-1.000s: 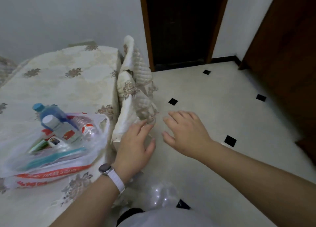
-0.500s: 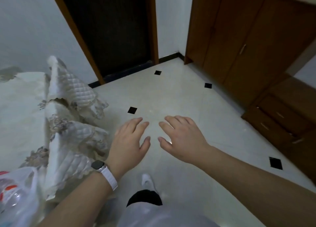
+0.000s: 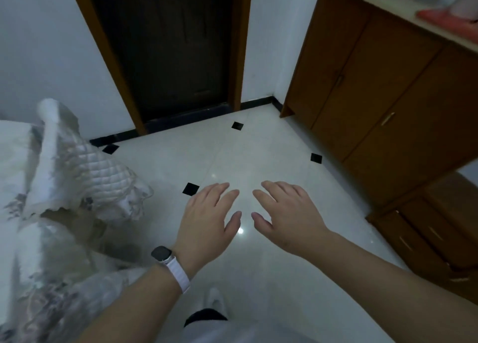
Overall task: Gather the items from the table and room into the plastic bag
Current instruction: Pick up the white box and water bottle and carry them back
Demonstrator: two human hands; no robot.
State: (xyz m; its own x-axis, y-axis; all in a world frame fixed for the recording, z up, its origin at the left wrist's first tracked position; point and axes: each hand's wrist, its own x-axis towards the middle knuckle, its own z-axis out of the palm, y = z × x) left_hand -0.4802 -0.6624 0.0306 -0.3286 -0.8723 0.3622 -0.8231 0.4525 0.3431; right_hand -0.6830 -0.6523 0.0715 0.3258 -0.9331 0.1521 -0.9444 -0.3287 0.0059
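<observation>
My left hand (image 3: 207, 221), with a white-strapped watch on the wrist, and my right hand (image 3: 287, 218) hover side by side over the white tiled floor (image 3: 258, 156). The fingers of both are spread and relaxed, palms down, and they hold nothing. The plastic bag and its items are out of view.
A table under a quilted floral cloth (image 3: 72, 187) fills the left edge. A dark wooden door (image 3: 168, 47) stands ahead. Brown cabinets (image 3: 375, 91) run along the right, and something red (image 3: 447, 22) lies on their counter. My white shoe (image 3: 214, 298) shows below.
My view has swung right, away from the table. The plastic bag with bottles has left the frame. The cabinets have come into view. Both hands stay empty and spread.
</observation>
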